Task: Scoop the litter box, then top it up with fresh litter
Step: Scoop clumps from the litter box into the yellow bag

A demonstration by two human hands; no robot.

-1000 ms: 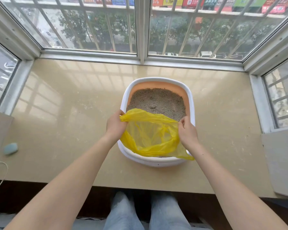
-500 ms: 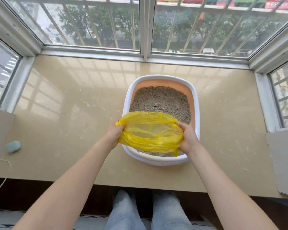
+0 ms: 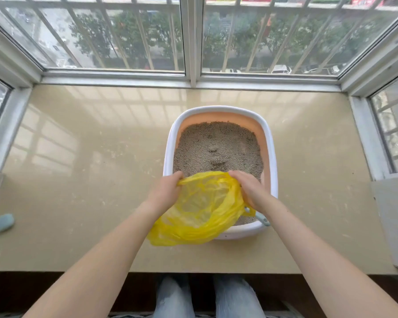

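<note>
Litter box [image 3: 221,110], white outside and orange inside, sits on the shiny tan tabletop [image 3: 90,168] by the window [image 3: 189,35]. It is full of gray litter [image 3: 216,148] with a couple of small lumps in the middle. It looks heavy with all that litter, and the plastic is stiff, so the rim would be the best place to hold it if it had to move.

Over the near end of the box hangs a yellow bag [image 3: 200,212]. The left hand [image 3: 164,193] holds one side of the bag's mouth with curled fingers. The right hand [image 3: 251,189] holds the other side the same way. Together they pull the mouth open. The bag is thin, soft and very light. It can slip, crumple or tear easily, so holding it by the top edge on both sides seems smart.

A pale blue scoop handle [image 3: 261,218] pokes out at the near right corner of the box, just beside the right hand. The rest of the scoop is hidden under the bag.

I think the scooping has not started, since the lumps are in the litter.

A small blue thing [image 3: 2,222] lies far off to the left on the tabletop.
</note>
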